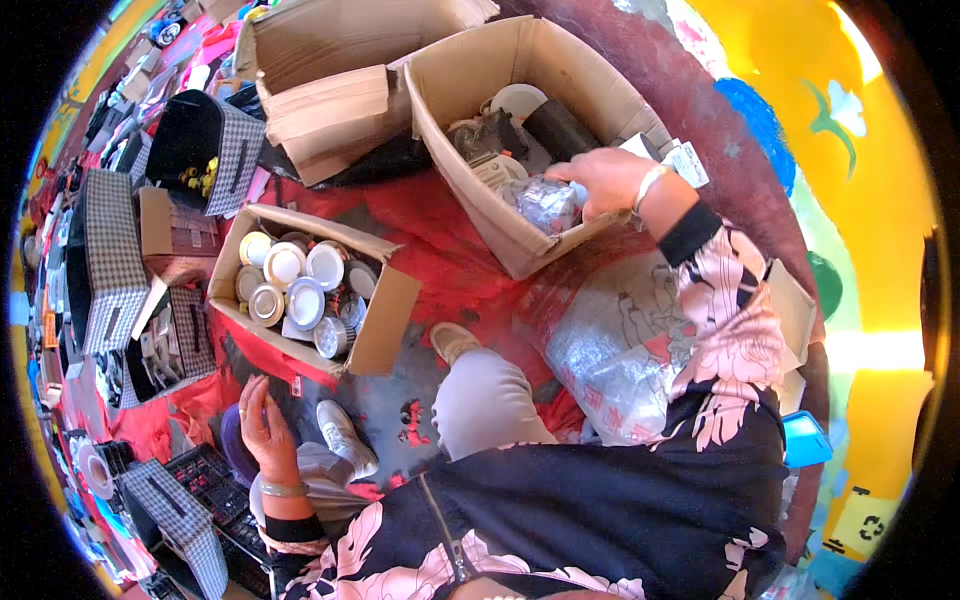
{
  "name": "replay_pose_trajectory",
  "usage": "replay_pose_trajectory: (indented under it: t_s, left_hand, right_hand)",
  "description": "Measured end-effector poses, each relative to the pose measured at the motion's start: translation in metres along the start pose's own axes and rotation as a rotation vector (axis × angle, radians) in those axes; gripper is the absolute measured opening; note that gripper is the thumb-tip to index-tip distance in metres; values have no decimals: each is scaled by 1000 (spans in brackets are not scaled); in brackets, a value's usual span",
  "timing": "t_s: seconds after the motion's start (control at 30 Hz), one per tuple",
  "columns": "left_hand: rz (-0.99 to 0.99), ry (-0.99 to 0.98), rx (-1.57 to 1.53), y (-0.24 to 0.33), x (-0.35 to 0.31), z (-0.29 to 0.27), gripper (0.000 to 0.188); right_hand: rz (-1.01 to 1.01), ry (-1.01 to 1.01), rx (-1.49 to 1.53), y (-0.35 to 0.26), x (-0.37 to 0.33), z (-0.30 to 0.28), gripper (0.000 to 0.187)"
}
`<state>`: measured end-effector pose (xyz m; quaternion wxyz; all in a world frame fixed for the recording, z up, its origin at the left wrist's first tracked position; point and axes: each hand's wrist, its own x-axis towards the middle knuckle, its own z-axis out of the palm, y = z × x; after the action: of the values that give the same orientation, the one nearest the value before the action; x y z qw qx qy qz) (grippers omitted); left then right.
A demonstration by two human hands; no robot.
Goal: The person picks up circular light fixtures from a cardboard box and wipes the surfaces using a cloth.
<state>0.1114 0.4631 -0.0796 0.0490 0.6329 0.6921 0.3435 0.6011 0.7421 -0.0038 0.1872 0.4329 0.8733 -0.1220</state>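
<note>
Your right hand (603, 182), grip unclear, touches a clear plastic bundle (543, 204) in a part-full tan carton (465, 200); round pale tubs (305, 297) crowd a smaller one (387, 322); left hand (266, 435) relaxed, empty.

The grey floor (398, 388) is carrying red sheeting (450, 240) around the small carton (385, 322); a larger carton (468, 180) is standing right of it.

Shows checked bins (112, 270) at frame left, a black crate (205, 475) at lower left, yellow wall (885, 250) at right.
</note>
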Motion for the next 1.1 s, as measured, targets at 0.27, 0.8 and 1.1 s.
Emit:
replay_pose_trajectory:
  t_s: [0.27, 0.8, 1.1]
  left_hand:
    - [-84, -108, 22, -7, 1, 24, 24]
    - [-38, -150, 125, 2, -14, 14, 23]
    - [-44, -151, 94, 2, -18, 12, 22]
  right_hand:
    - [-118, -278, -165, 29, 64, 22, 73]
    - [106, 220, 842, 123, 86, 75, 35]
    - [150, 420, 1034, 134, 100, 63, 32]
